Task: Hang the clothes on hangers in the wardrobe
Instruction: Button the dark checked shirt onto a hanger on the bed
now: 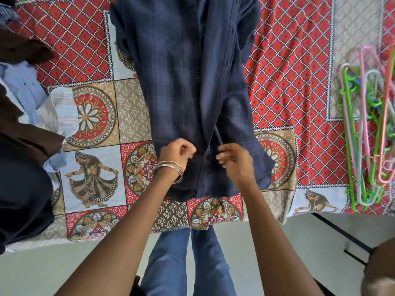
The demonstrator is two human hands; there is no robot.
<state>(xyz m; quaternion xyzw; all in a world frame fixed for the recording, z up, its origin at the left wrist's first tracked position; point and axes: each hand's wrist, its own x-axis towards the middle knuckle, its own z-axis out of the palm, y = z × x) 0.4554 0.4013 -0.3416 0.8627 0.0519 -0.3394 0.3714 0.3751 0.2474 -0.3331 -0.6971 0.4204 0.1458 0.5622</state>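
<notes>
A dark navy checked shirt (pixel 188 86) lies flat on the patterned bedsheet (pixel 92 116), its hem toward me and its button placket running down the middle. My left hand (pixel 175 152), with bangles on the wrist, has curled fingers pinching the fabric just left of the placket near the hem. My right hand (pixel 235 161) pinches the placket edge on the other side, next to a dark button (pixel 208 158). The shirt's collar end is cut off at the top of the view. No hanger is visible in the shirt.
Several plastic hangers (pixel 372 133), green, pink and white, lie in a heap at the bed's right side. A pile of clothes (pixel 32 103), brown, light blue, striped and dark navy, covers the left side. Pale floor and my jeans (pixel 186 259) are below the bed edge.
</notes>
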